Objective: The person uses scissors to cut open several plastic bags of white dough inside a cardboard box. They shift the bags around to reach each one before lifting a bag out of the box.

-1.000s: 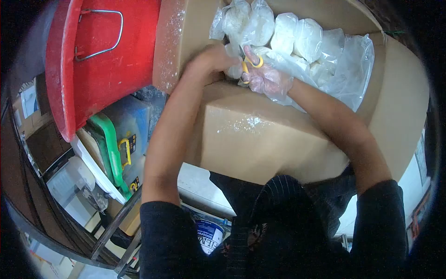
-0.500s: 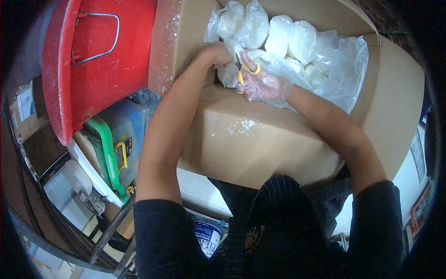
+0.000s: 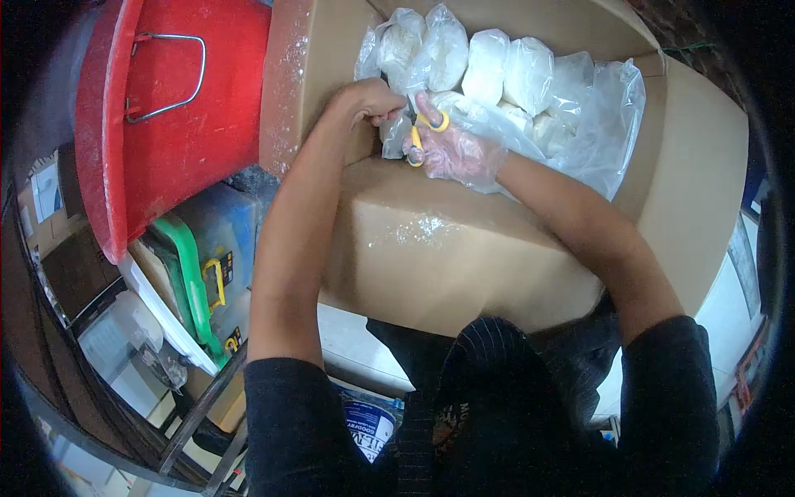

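Inside the cardboard box, my right hand (image 3: 465, 156) wears a clear plastic glove and is closed on a pair of scissors (image 3: 434, 124) with yellow-and-black handles. Their blades point up and away from me, towards my bare left hand (image 3: 373, 101). That hand's fingers are curled at the top of a clear plastic bag (image 3: 396, 137), by the box's left wall; the fingertips are partly hidden. Just beyond both hands lie several clear bags of white contents, among them one bag (image 3: 486, 68) near the middle. A loose plastic sheet (image 3: 609, 132) lies at the right.
The open cardboard box (image 3: 464, 265) has white powder on its near flap. A red tub (image 3: 195, 108) with a metal handle stands at the left. Below it are a green-handled item (image 3: 189, 265) and a blue case (image 3: 228, 215). A printed blue-and-white bag (image 3: 368, 422) lies near my lap.
The whole view has shifted slightly, moving the box and hands a little left. Both hands keep their grips, and the scissors stay close to the left hand.
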{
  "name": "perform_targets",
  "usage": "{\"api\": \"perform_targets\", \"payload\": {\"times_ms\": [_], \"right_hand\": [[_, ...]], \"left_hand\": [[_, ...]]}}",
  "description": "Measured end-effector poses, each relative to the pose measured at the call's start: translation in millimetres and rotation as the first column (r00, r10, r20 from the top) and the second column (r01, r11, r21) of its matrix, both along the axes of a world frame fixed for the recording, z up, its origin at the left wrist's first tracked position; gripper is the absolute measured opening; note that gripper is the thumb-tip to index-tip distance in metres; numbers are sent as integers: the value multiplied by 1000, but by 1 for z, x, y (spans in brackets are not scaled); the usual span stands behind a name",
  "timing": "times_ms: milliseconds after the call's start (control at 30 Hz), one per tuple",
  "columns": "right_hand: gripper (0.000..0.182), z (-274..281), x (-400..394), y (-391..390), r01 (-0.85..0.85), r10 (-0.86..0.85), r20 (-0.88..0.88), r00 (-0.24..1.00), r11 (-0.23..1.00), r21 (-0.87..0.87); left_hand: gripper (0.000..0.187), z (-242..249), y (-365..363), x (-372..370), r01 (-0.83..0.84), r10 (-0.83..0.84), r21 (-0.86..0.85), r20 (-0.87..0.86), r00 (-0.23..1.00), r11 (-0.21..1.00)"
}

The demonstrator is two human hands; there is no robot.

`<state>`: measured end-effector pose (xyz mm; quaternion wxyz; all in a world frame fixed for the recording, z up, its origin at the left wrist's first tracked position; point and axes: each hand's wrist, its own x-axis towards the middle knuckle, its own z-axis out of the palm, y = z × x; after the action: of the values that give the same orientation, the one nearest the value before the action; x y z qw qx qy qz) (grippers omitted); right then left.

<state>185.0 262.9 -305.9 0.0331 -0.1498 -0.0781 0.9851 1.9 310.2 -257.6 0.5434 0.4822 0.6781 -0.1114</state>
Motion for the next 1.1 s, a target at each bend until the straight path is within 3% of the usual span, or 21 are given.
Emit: {"api": "perform_targets", "payload": {"times_ms": [67,167,233,367,467,567,667,767,833,967,1067,1100], "right_hand": [[31,-8,3,-1,-22,22,-12,1000,999,26],[26,-19,5,-6,92,-98,-138,986,995,-48],[28,-19,2,-6,60,-58,-43,997,997,52],[26,-7,5,-3,32,-32,-129,991,999,-2],[25,-4,6,-1,92,-89,-60,994,995,40],[26,-21,4,-3,15,-14,-4,1000,990,137],[27,-24,3,-1,31,-26,-42,999,994,109],[31,-20,-1,0,30,-56,-149,987,985,-171],[29,-16,2,-5,163,-163,-18,987,983,83],[29,-2,0,-4,216,-217,35,976,976,26],[32,-1,-1,7,31,-33,-55,998,999,-37],[34,-2,1,7,66,-67,18,998,996,55]], "left_hand": [[25,1,0,-1,1,-1,-6,11,1000,1000],[26,6,0,-1,-60,60,7,39,997,998],[27,9,1,1,-8,9,22,-59,998,1000],[26,3,0,-2,-53,53,16,-12,999,998],[27,3,1,-3,-54,54,28,-1,999,998],[28,7,1,-2,-11,12,7,-49,999,1000],[28,0,2,-4,-67,66,6,50,997,998],[27,3,1,-1,-85,86,-20,63,994,996],[25,7,1,0,-113,113,6,53,992,994],[24,-3,3,-5,-78,78,1,47,996,997],[24,-11,6,-7,25,-23,-23,85,996,999],[25,-10,7,-8,5,-5,3,48,999,1000]]}}
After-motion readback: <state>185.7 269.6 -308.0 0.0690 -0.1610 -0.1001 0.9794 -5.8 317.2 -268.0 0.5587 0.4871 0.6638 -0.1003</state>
